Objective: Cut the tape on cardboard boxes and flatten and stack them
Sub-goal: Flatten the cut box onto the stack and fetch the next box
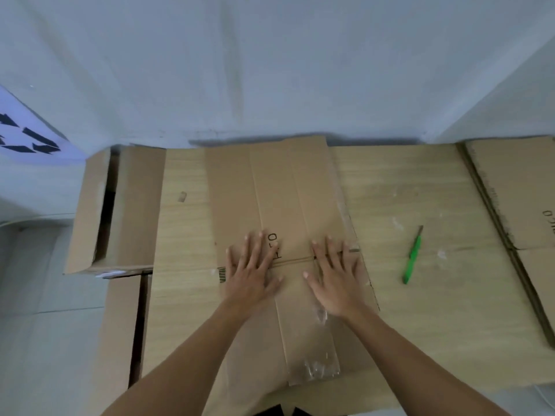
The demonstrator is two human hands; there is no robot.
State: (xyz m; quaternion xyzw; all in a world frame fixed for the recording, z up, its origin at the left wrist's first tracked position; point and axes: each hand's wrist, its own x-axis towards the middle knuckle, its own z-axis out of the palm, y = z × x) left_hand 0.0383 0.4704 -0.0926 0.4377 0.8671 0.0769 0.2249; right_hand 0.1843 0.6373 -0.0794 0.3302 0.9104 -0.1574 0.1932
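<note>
A flattened brown cardboard box (270, 187) lies along the middle of the wooden table (420, 310), with clear tape remnants on its near flap. My left hand (250, 271) presses flat on it, fingers spread, beside printed black letters. My right hand (336, 277) presses flat just to the right, across the fold line. A green-handled cutter (412, 257) lies on the table, well right of my right hand, touched by neither hand.
An open-flapped cardboard box (114, 205) stands at the table's left edge, with more cardboard (120, 325) below it. A stack of flattened boxes (516, 193) lies at the far right. A pale wall rises behind the table. Tape scraps dot the tabletop.
</note>
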